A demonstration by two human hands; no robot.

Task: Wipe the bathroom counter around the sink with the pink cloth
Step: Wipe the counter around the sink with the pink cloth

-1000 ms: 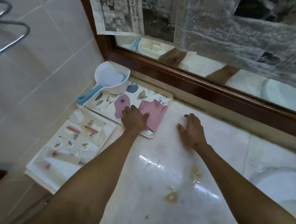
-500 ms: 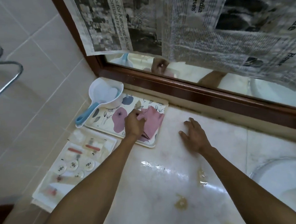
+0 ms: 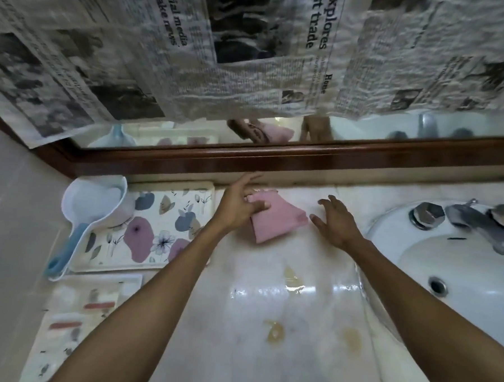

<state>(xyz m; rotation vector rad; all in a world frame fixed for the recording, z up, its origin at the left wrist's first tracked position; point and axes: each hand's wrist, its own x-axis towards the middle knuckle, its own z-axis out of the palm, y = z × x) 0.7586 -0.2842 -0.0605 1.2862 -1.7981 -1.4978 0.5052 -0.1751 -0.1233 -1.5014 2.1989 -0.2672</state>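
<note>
My left hand (image 3: 238, 204) grips the folded pink cloth (image 3: 275, 222) by its left edge and holds it over the white marble counter (image 3: 255, 322), just right of the floral tray. Beside the cloth's right corner is my right hand (image 3: 335, 224), fingers spread and holding nothing; contact with the cloth is unclear. Several yellowish stains (image 3: 275, 332) and a wet sheen mark the counter nearer to me. The white sink (image 3: 456, 277) with its chrome tap (image 3: 477, 223) lies at the right.
A floral tray (image 3: 161, 224) sits at the left with a white scoop with a blue handle (image 3: 89, 208) on its corner. A second printed tray (image 3: 86, 313) lies nearer me. The wooden mirror frame (image 3: 275, 160) and hanging newspaper (image 3: 252, 44) border the back.
My left hand has lifted the pink cloth off the floral tray and carried it right, over the bare counter. The view has shifted right, bringing the sink and tap into sight.
</note>
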